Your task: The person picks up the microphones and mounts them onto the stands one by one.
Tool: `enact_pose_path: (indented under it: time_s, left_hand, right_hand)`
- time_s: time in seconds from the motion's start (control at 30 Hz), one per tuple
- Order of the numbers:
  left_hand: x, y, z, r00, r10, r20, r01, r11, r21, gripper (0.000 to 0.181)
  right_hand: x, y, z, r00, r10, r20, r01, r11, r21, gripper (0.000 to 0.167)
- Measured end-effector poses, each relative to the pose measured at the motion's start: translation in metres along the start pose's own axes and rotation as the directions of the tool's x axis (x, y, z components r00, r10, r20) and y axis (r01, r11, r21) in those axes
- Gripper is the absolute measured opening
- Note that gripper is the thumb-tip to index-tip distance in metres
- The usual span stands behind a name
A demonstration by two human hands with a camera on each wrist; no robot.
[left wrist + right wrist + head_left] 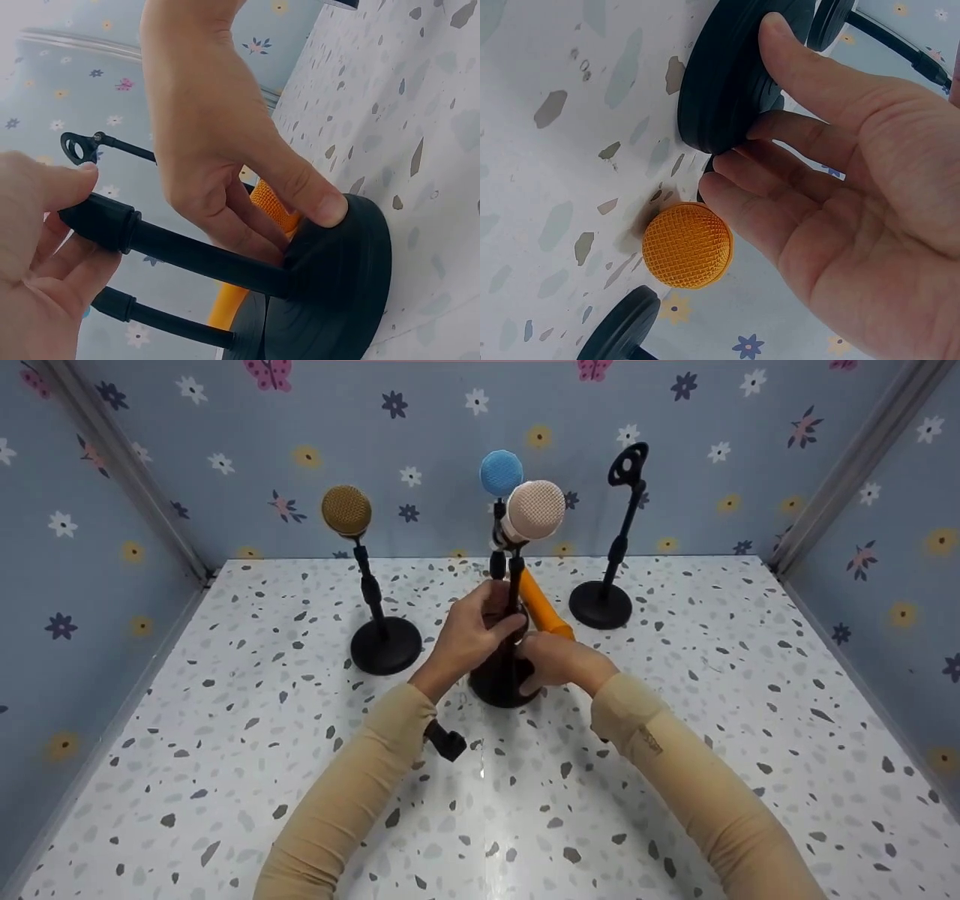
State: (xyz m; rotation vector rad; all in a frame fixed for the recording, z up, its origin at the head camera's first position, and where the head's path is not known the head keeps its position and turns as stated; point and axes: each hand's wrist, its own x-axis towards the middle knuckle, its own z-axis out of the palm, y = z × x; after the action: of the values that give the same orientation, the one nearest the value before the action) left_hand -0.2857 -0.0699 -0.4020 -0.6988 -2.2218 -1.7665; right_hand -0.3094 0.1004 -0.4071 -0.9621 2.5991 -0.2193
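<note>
"Describe the thing held."
"A black microphone stand (202, 253), with a round base (349, 277), a slim pole and a thicker collar (106, 223) partway up."
"Standing straight?"
"Roughly upright above the bench (525, 810); hard to tell whether resting flat or slightly raised."
"Gripped where?"
"At the collar, by the fingers of the left hand (472, 626); at the base, by the right hand (561, 658), thumb against the upper face."
"And on top?"
"A pale microphone (536, 510) with a rounded mesh head, tilted toward the near side."
"Placed where?"
"Just in front of a blue-headed microphone (501, 472), just beside an orange microphone (546, 611)."
</note>
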Motion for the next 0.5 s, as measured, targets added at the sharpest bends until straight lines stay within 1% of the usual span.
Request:
enact_pose_path:
  time_s: [0.1, 0.23, 0.33, 0.5]
  left_hand:
    - [0.0014, -0.0003, 0.0018, 0.999, 0.012, -0.05, -0.013, 1.0, -0.028, 0.023]
    - [0.0023, -0.0002, 0.0047, 0.995, 0.05, -0.085, -0.053, 0.998, -0.033, 0.022]
    - [0.0014, -0.0004, 0.0072, 0.992, 0.079, -0.1, -0.079, 0.997, -0.002, 0.024]
    - [0.0021, 0.0003, 0.009, 0.986, 0.116, -0.118, -0.105, 0.99, 0.092, 0.028]
  right_hand:
    - [0.0007, 0.0008, -0.0002, 1.0, -0.012, -0.004, 0.012, 1.0, -0.013, 0.033]
    - [0.0015, 0.0019, -0.0002, 1.0, -0.014, -0.007, 0.013, 1.0, -0.02, 0.032]
    - [0.0015, 0.0017, -0.0002, 1.0, -0.012, -0.01, 0.011, 1.0, -0.024, 0.033]
    - [0.0008, 0.0016, 0.0001, 1.0, 0.006, 0.005, -0.006, 1.0, -0.02, 0.034]
